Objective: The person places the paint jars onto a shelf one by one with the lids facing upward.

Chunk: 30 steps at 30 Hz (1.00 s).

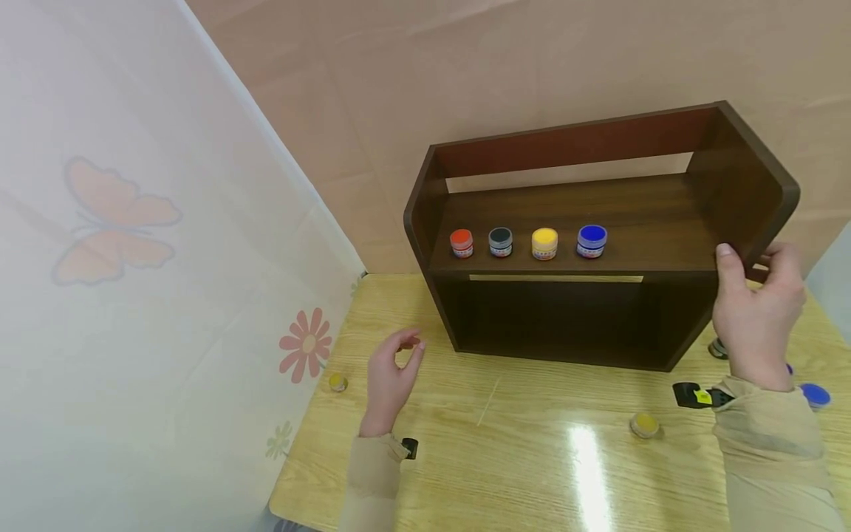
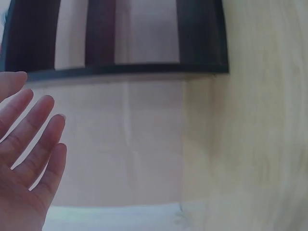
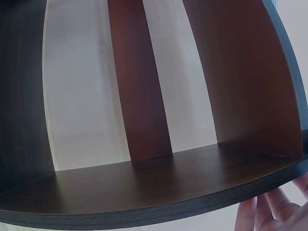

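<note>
A dark brown two-level wooden shelf [image 1: 648, 214] stands on the table. My right hand [image 1: 759, 314] grips its right side panel, thumb at the front edge and fingers round the outside. Those fingers [image 3: 275, 207] also show against the panel in the right wrist view. On the upper board four-coloured paint jars form a row: a red jar [image 1: 462, 243], a black jar [image 1: 501, 241], a yellow jar [image 1: 544, 244] and a blue jar [image 1: 591, 241]. To the left of the shelf, my left hand [image 1: 391, 380] hovers over the table, holding nothing, its fingers [image 2: 36, 161] loosely spread.
On the wooden table [image 1: 505, 458] lie a yellow jar [image 1: 337, 382] at the left edge and another yellow jar [image 1: 643, 425] in front of the shelf. A blue jar [image 1: 815, 395] and a dark jar [image 1: 718, 349] are near my right arm. A patterned curtain [image 1: 219, 295] hangs at left.
</note>
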Motion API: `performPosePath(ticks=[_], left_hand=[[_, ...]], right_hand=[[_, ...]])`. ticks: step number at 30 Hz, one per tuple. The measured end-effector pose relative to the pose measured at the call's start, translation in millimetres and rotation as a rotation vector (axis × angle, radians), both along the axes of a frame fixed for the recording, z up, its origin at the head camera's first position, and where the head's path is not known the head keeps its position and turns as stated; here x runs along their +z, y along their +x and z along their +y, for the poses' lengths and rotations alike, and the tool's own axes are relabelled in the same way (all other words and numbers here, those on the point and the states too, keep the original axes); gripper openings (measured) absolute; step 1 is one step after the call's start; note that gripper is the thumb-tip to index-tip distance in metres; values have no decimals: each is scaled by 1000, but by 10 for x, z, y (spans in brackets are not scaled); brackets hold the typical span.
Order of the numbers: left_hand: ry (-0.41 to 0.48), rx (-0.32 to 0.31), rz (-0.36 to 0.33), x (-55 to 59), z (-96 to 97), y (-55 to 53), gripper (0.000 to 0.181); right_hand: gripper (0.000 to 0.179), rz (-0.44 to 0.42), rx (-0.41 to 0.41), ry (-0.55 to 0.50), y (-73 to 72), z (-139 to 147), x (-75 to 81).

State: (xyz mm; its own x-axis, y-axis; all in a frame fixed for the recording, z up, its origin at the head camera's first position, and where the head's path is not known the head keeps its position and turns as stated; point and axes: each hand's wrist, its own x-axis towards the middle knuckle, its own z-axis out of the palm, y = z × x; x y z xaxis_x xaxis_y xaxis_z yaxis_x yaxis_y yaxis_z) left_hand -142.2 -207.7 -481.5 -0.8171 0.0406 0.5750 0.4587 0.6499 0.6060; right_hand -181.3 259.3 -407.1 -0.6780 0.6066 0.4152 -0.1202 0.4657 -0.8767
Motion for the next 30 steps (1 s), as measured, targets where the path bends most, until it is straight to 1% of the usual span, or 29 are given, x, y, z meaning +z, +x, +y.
performPosePath(ticks=[6,14,18,21,23,25,27,30], left_hand=[[20,86,-29,-151,-189,31,23],[43,166,-24,-209,-369,31,26],[72,209,-70,-236,-428,39,27],[82,247,-131,-261,-467,47,32],[82,279,-177,-282,-497,52,36],[80,316,-209,-306,-533,54,41],[83,351,-219,-320,-566,57,43],[81,396,-206,-347,-615,55,44]], right_hand=[[32,-5,2,13,3,4,-1],[24,15,25,-42,3,16,-3],[24,13,30,-45,0,23,1],[23,8,31,-48,4,26,3],[22,7,30,-50,7,25,6],[21,9,31,-53,10,24,8],[21,11,30,-52,10,22,10],[21,13,28,-53,10,20,11]])
